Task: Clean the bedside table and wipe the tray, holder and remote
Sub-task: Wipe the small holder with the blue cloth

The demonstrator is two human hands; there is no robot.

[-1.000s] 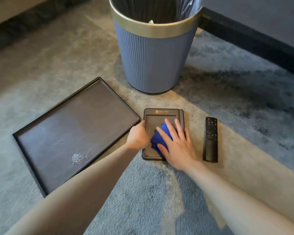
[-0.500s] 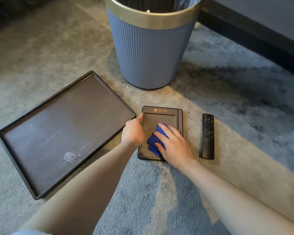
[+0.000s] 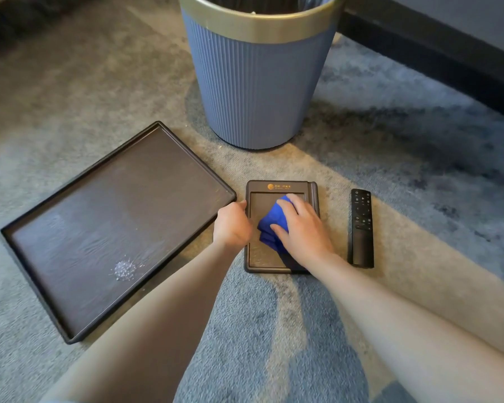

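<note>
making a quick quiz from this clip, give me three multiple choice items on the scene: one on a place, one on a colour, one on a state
1. Where does the remote lie?
A. inside the tray
B. on the carpet, right of the holder
C. in the bin

2. What colour is the cloth?
A. blue
B. white
C. yellow

3. What is the right hand doing?
A. lifting the remote
B. resting on the carpet
C. pressing the cloth onto the holder

Answers:
1 B, the remote sits on the carpet apart from the holder, on its right side.
2 A, the folded cloth under the fingers is deep blue.
3 C, the right hand lies flat over the cloth on the holder, while the left hand steadies the holder's left edge.
</note>
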